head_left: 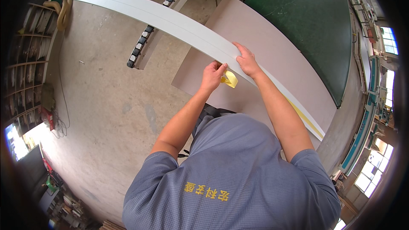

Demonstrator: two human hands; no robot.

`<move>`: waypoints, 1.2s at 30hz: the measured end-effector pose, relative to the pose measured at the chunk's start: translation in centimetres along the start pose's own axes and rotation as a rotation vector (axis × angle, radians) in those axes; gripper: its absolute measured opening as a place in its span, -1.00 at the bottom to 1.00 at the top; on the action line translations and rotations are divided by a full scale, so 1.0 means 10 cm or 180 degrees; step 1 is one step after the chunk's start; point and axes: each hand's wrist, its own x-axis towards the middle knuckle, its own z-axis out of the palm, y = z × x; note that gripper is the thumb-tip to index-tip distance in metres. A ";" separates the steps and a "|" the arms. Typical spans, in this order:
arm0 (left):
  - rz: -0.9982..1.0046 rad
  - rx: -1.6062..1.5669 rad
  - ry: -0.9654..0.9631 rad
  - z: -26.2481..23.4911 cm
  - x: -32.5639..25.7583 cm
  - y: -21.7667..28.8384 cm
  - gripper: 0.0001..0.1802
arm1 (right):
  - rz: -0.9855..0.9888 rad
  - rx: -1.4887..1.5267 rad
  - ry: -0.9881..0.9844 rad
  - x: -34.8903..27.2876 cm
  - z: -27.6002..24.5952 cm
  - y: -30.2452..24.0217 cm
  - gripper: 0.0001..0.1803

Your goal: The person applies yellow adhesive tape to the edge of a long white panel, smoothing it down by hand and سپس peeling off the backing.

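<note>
A long, narrow white board (170, 21) runs from the far left to the near right in front of me, with a thin line along its face. My left hand (213, 75) is at its near edge, fingers closed on a loose yellow strip of tape (231, 80) that curls from the fingertips. Across the board lies my right hand (247, 61), gripping it, with the fingers over the far edge. More yellow tape (304, 117) shows along the board's near right stretch, beyond my right forearm. The undersides of the fingers are hidden.
Under the board lies a pale pinkish-brown panel (191, 74). A rail with black rollers (140, 47) crosses beneath the board. A dark green table (306, 21) stands at the far right. Shelving (27, 68) lines the left, with a hose (64, 15) and cables nearby.
</note>
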 end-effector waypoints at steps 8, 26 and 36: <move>0.0025 0.0004 0.0012 0.01 -0.03 0.02 -0.64 | -0.0294 -0.0053 0.0243 -0.16 -0.40 -0.18 -0.38; -0.0129 0.0294 -0.0002 0.03 0.02 0.01 -0.58 | -0.1538 -0.1424 0.0324 -0.20 -0.43 -0.28 -0.92; -0.0160 0.0530 0.0019 0.07 -0.03 0.02 -0.48 | -0.1198 -0.1473 0.0066 -0.78 -0.68 -0.10 -0.92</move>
